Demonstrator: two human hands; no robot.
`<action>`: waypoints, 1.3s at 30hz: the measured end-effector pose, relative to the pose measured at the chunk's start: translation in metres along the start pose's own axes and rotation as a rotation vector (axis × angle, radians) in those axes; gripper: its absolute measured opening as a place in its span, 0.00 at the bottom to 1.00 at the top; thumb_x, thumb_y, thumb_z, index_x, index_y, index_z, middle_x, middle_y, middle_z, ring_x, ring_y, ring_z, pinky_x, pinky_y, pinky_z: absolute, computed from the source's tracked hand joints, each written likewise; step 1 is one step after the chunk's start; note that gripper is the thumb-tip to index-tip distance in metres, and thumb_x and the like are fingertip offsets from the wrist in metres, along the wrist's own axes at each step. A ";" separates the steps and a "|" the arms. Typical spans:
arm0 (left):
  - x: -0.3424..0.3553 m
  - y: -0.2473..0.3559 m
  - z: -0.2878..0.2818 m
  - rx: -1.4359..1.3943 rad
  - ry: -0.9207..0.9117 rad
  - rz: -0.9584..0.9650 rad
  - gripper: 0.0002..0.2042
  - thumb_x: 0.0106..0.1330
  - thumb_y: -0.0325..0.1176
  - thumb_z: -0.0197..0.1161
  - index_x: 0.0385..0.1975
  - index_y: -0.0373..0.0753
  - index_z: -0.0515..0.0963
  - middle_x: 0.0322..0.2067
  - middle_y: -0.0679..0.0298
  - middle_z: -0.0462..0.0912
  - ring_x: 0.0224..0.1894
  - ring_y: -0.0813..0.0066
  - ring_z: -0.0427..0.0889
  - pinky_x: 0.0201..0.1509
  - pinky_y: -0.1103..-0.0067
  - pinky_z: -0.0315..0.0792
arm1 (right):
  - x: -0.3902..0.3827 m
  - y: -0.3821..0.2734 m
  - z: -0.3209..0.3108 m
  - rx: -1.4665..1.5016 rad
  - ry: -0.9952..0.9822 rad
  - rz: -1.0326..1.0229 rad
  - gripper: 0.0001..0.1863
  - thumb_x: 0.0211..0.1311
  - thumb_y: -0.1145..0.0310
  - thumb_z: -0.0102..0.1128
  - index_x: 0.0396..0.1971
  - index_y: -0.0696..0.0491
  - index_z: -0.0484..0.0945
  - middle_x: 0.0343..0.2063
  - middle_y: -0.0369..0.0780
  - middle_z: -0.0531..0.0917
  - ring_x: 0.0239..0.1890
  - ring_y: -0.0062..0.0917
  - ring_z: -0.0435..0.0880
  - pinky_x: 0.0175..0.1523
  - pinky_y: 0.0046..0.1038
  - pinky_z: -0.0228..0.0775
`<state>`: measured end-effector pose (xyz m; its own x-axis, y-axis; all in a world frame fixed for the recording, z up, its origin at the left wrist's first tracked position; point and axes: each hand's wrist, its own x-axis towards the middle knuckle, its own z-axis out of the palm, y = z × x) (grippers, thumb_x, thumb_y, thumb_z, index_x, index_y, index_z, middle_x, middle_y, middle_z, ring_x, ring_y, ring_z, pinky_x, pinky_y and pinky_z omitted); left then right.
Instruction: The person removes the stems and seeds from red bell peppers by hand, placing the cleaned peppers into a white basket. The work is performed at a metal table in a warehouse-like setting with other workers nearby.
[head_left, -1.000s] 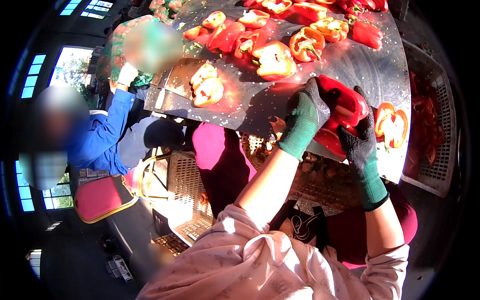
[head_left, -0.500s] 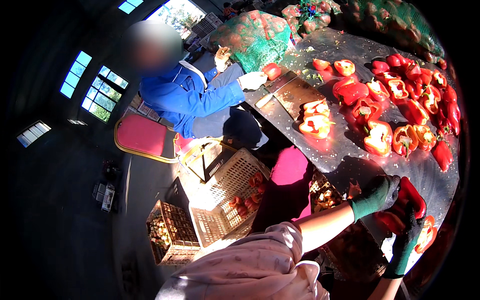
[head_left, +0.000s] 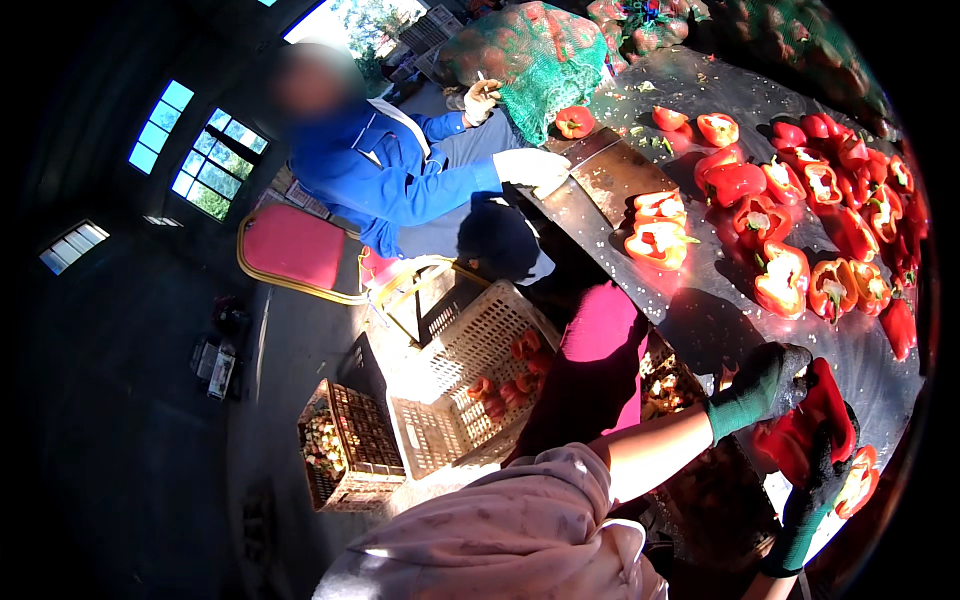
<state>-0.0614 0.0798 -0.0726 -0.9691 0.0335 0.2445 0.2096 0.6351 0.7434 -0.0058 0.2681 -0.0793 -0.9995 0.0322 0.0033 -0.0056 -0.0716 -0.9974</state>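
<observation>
My right hand (head_left: 825, 475), in a green and black glove, is closed round a cut red bell pepper (head_left: 795, 445) above the near edge of the metal table. My left hand (head_left: 772, 385), gloved alike, is at the pepper's upper side with its fingertips pinched together. A small pale bit shows at those fingertips, too small to name. Just beyond my right hand lies a pepper half (head_left: 857, 482) with its cut face showing. Many cut red peppers (head_left: 785, 280) are spread over the table (head_left: 700, 330) farther off.
Across the corner sits a co-worker in a blue jacket (head_left: 400, 190), a white-gloved hand (head_left: 535, 170) by a knife (head_left: 597, 153) on a cutting board (head_left: 625, 175). A whole pepper (head_left: 575, 122) lies nearby. Crates (head_left: 415, 435) stand on the floor; net sacks (head_left: 530, 50) are behind.
My left fingertips have lifted slightly off the pepper, and the pepper has turned in my right hand. The co-worker's gloved hand has let go of a pepper and moved to the knife's handle.
</observation>
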 end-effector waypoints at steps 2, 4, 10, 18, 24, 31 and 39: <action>0.011 0.020 -0.012 -0.087 0.053 -0.023 0.08 0.56 0.35 0.63 0.26 0.36 0.75 0.25 0.48 0.78 0.30 0.44 0.79 0.34 0.60 0.72 | -0.004 0.010 -0.031 -0.372 -0.058 -0.179 0.21 0.67 0.73 0.53 0.60 0.60 0.71 0.57 0.46 0.75 0.58 0.34 0.75 0.63 0.33 0.65; 0.019 0.034 -0.015 -0.655 0.002 -0.090 0.05 0.59 0.30 0.63 0.25 0.37 0.77 0.20 0.63 0.77 0.22 0.72 0.75 0.25 0.77 0.67 | -0.009 -0.005 -0.048 -0.645 -0.089 -0.443 0.22 0.66 0.77 0.52 0.60 0.60 0.71 0.57 0.48 0.76 0.57 0.37 0.77 0.61 0.35 0.70; -0.007 0.042 -0.085 -0.902 -0.003 -0.204 0.08 0.65 0.35 0.61 0.31 0.35 0.78 0.24 0.65 0.79 0.23 0.82 0.75 0.27 0.84 0.71 | -0.022 -0.048 -0.033 -0.364 -0.026 -0.439 0.21 0.61 0.72 0.61 0.55 0.57 0.76 0.54 0.46 0.79 0.57 0.35 0.77 0.63 0.36 0.69; -0.042 -0.014 -0.101 0.199 -0.203 0.171 0.13 0.61 0.28 0.66 0.46 0.37 0.79 0.33 0.65 0.84 0.27 0.80 0.80 0.33 0.80 0.76 | -0.030 -0.052 -0.058 -0.577 0.099 -0.764 0.26 0.54 0.72 0.67 0.56 0.57 0.76 0.55 0.48 0.79 0.58 0.39 0.78 0.64 0.38 0.66; -0.037 0.036 -0.092 0.128 -0.053 0.259 0.21 0.57 0.29 0.69 0.52 0.35 0.75 0.42 0.52 0.82 0.42 0.58 0.83 0.47 0.69 0.77 | -0.028 -0.054 -0.055 -0.713 0.216 -0.831 0.22 0.54 0.78 0.66 0.52 0.57 0.78 0.50 0.49 0.80 0.51 0.42 0.81 0.57 0.38 0.72; 0.007 0.122 -0.044 0.081 0.078 0.379 0.19 0.52 0.26 0.68 0.46 0.35 0.79 0.35 0.56 0.79 0.39 0.63 0.82 0.38 0.72 0.79 | -0.026 -0.084 -0.013 0.236 0.178 -0.213 0.24 0.54 0.76 0.66 0.52 0.60 0.73 0.51 0.43 0.79 0.53 0.29 0.77 0.60 0.31 0.68; 0.019 0.113 -0.027 0.128 0.084 0.462 0.08 0.48 0.23 0.62 0.29 0.32 0.78 0.25 0.52 0.78 0.31 0.56 0.80 0.36 0.68 0.73 | -0.036 -0.082 -0.010 0.043 0.264 -0.161 0.24 0.54 0.76 0.68 0.52 0.59 0.74 0.49 0.42 0.81 0.52 0.28 0.79 0.58 0.29 0.70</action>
<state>-0.0523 0.1316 0.0325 -0.7635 0.2756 0.5841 0.5925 0.6587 0.4638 0.0306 0.2825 0.0020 -0.9428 0.3039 0.1369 -0.1704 -0.0867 -0.9815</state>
